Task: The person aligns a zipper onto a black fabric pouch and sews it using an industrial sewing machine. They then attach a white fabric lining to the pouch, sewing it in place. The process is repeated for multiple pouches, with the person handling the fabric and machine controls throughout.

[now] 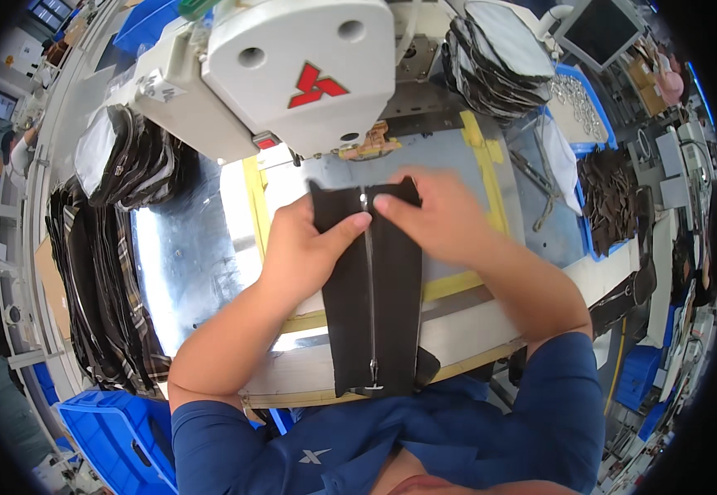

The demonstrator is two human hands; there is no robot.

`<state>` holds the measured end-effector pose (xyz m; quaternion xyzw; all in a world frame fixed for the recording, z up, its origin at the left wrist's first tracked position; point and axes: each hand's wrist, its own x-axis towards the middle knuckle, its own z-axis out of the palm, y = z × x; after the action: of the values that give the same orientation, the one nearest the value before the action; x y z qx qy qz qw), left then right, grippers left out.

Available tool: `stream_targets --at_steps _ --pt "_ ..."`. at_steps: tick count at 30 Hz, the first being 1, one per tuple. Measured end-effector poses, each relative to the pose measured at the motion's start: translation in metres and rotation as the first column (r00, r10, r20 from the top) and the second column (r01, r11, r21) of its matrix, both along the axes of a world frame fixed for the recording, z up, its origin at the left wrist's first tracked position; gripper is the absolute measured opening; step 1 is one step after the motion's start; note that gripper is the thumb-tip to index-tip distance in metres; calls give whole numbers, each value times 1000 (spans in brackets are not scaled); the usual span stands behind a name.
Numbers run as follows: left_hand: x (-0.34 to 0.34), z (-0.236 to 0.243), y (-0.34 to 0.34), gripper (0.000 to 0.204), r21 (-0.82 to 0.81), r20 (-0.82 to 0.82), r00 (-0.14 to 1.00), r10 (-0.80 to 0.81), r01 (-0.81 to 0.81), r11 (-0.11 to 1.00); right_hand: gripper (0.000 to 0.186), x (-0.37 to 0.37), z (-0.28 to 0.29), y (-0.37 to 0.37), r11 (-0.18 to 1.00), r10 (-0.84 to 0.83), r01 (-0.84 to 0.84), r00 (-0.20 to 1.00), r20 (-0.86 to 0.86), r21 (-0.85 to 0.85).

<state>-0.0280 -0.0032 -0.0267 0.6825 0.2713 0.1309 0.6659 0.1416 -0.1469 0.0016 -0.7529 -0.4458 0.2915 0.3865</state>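
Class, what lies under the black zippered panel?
From under the black panel, the pale table edge, yellow tape and a dark flap emerge; whatever it fully covers is hidden.

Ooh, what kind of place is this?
Probably a sewing workshop: there's a big white sewing machine, a pile of dark fabric pieces and a black piece with a zipper.

Left forearm (239, 330) slants in from near left, bare, left elbow (189, 379) bent. Left hand (299, 252) gripping, left thumb (347, 233) laid on top and pointing right, fingers mostly hidden. Right forearm (527, 285) angles in from near right, also bare. Right hand (449, 216) gripping too, a bit farther, slightly blurred; right thumb (396, 209) on top, pointing left. Thumb tips near each other, apart, right one farther.
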Motion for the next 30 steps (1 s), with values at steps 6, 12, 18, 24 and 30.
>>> stream_targets --at_steps 6,12,18,24,30 --pt "4 -7 -9 80 822 -303 953 -18 271 500 35 44 -34 31 986 14 37 953 303 -163" --pt "13 -19 1 97 963 -212 954 -212 241 119 39 57 -34 44 982 70 -9 944 323 -187" --pt "25 -16 8 105 924 -328 913 -244 364 119 39 55 -33 43 970 33 53 938 345 -237" --pt "33 -12 15 104 910 -362 895 -260 400 110 37 56 -16 48 936 48 80 935 350 -344" --pt "36 -14 16 105 905 -342 899 -275 394 162 37 58 -31 44 965 0 83 948 319 -248"
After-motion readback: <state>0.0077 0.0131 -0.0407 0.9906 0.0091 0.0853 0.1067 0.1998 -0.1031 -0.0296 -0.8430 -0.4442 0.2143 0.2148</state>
